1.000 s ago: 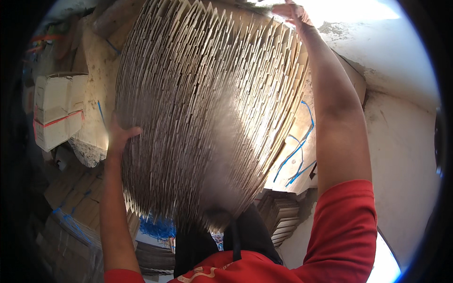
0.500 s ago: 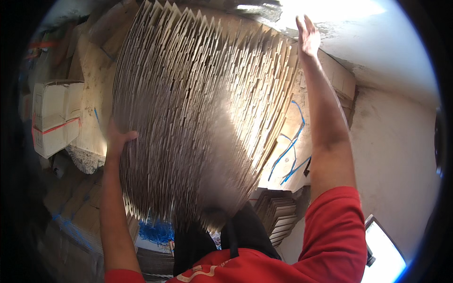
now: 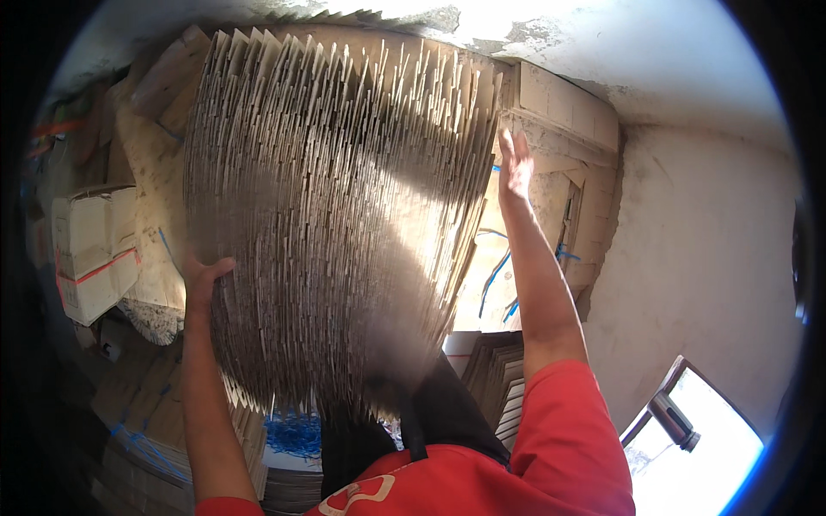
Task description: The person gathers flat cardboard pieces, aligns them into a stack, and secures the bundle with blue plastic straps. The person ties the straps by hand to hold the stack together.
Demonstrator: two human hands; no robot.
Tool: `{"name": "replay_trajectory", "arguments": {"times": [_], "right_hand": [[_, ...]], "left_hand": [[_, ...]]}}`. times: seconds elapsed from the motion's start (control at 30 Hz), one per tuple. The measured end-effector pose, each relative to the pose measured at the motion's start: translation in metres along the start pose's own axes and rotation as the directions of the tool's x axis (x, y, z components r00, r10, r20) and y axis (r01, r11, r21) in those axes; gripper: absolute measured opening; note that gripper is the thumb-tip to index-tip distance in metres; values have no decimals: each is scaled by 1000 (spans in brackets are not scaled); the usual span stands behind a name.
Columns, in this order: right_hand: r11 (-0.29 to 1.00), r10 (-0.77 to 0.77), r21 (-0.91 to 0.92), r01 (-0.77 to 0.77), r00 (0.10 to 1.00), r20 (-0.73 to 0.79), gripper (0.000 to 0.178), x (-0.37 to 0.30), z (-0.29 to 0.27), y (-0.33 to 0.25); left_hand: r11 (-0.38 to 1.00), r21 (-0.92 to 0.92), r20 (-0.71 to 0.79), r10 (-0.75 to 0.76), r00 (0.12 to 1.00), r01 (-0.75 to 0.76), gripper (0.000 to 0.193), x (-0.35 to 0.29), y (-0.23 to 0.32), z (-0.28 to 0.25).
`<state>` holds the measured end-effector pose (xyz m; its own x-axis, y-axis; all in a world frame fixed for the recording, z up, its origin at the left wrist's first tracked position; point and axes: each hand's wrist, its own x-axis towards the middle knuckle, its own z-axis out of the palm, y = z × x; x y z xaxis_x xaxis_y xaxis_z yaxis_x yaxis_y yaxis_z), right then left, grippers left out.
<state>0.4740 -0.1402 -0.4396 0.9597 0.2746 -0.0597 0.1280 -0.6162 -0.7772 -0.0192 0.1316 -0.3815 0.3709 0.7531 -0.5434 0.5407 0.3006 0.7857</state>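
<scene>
A tall stack of flat cardboard sheets [image 3: 318,215] stands on edge in front of me, its many thin edges facing me. At its left side is my left hand [image 3: 205,273], its thumb lying over the front edges and its other fingers blurred and partly hidden along the side. My right hand [image 3: 516,163] is raised by the upper right edge of the stack, fingers stretched and palm turned toward it. Whether that palm touches the cardboard I cannot tell. Bright light falls across the stack's right half.
To the left sits a cardboard box [image 3: 95,249] with a red strap. Blue strapping [image 3: 495,279] hangs behind the stack's right side. Folded cardboard [image 3: 495,378] leans below right, and tangled blue strapping [image 3: 292,434] lies near my legs. A pale wall [image 3: 688,249] rises at right.
My right hand has come down and inward toward the stack's right side. The stack's upper part appears more upright and further left in view. My left hand stays at its left side.
</scene>
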Motion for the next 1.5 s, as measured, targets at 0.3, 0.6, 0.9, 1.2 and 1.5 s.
{"name": "replay_trajectory", "arguments": {"times": [0.3, 0.6, 0.9, 1.2, 1.5], "right_hand": [[997, -55, -42, 63, 984, 172, 60, 46, 33, -45], [900, -163, -385, 204, 977, 138, 73, 37, 53, -56], [715, -550, -481, 507, 833, 61, 51, 45, 59, -42], [917, 6, -396, 54, 989, 151, 90, 34, 73, -101], [935, -264, -205, 290, 954, 145, 46, 33, 79, -89]], "left_hand": [[998, 64, -25, -8, 1000, 10, 115, -1, -1, -2], [994, 105, -27, -30, 999, 33, 127, -3, 9, 2], [986, 166, -27, 9, 1000, -5, 119, 1, -1, -2], [994, 105, -30, 11, 999, -8, 115, 1, -9, -7], [996, 89, -50, 26, 998, -21, 113, 1, -11, -5]]}}
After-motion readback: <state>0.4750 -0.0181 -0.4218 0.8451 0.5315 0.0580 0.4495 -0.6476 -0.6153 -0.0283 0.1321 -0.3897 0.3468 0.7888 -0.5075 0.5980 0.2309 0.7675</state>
